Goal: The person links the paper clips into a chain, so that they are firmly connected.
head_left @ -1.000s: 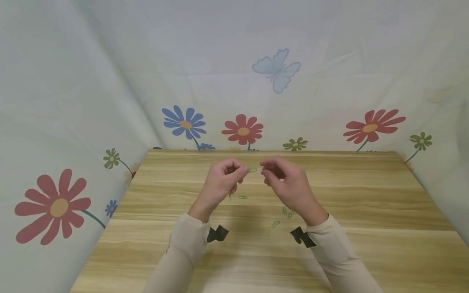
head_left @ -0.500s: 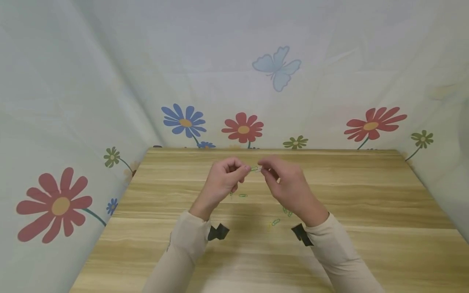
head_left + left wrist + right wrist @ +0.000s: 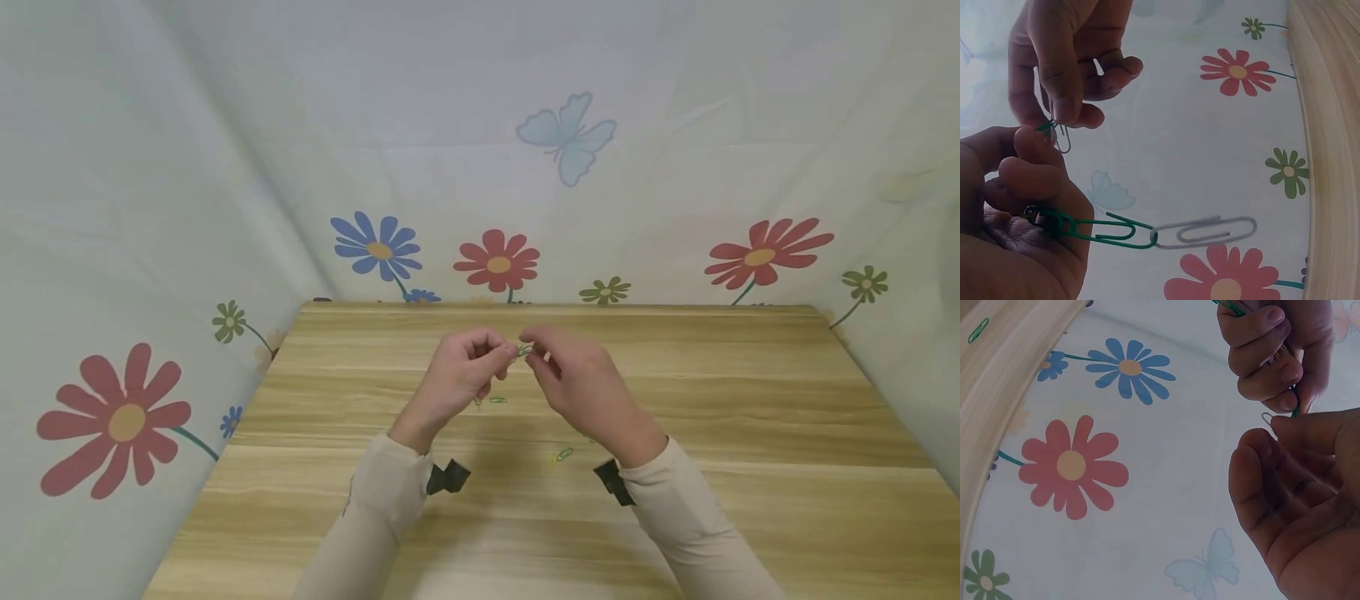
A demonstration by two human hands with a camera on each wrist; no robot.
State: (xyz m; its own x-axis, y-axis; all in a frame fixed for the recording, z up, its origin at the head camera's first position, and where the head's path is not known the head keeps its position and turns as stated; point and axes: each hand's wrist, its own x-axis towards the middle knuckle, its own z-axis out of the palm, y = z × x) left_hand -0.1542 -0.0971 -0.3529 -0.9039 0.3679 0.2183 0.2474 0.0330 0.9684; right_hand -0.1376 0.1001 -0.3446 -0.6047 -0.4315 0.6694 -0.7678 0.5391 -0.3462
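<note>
In the head view, my left hand (image 3: 468, 367) and right hand (image 3: 588, 383) meet above the table. The left thumb and finger pinch a green paper clip (image 3: 524, 351), and its curled fingers hold a chain of clips. In the left wrist view a green chain clip (image 3: 1116, 237) hooks into a whitish clip (image 3: 1219, 231) hanging past the palm. My right thumb and fingertips pinch a pale wire clip (image 3: 1064, 140) against the left hand's green clip (image 3: 1044, 127). Fingers partly hide that contact; whether the two are linked I cannot tell.
On the wooden table (image 3: 337, 517) lie a green clip (image 3: 498, 400) below the hands, another green clip (image 3: 565, 454) nearer me, and a yellow clip (image 3: 553, 459) beside it. A flower-printed cloth (image 3: 645, 183) stands behind the table.
My right hand has come left towards the left hand, narrowing the gap between the pinched clips. The left hand has shifted slightly right. The right hand now hides most of the clips beneath its wrist.
</note>
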